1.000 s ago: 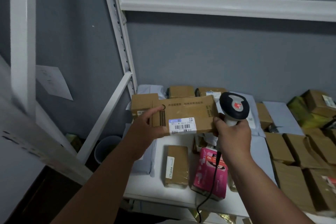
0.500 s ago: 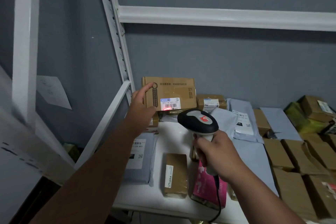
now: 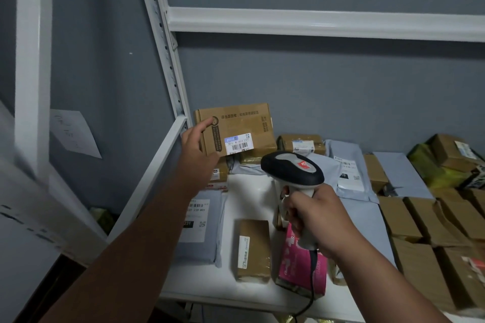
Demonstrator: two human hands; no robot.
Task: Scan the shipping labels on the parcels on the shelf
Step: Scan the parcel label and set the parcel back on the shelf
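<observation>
Two hands up: our L hand [image 3: 195, 145], fingers relaxed, touches upright brown box [image 3: 236, 131] w/ barcode label [image 3: 238, 143]; our R hand [image 3: 319, 220] grips scanner [image 3: 292, 168] over shelf [image 3: 249, 191].

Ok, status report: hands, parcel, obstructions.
Left hand open, touching upright cardboard parcel. Right hand gripping scanner. Label faces out, unobstructed.

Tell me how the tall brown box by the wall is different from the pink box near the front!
The brown box stands upright at the back of the shelf, propped on other parcels; the pink box lies flat near the front edge. The brown box is plain cardboard with a barcode label facing us; the pink box is brightly printed, with no label visible. The left hand touches the brown box; the right hand, gripping the scanner, partly hides the pink box. Both are parcels.
</observation>
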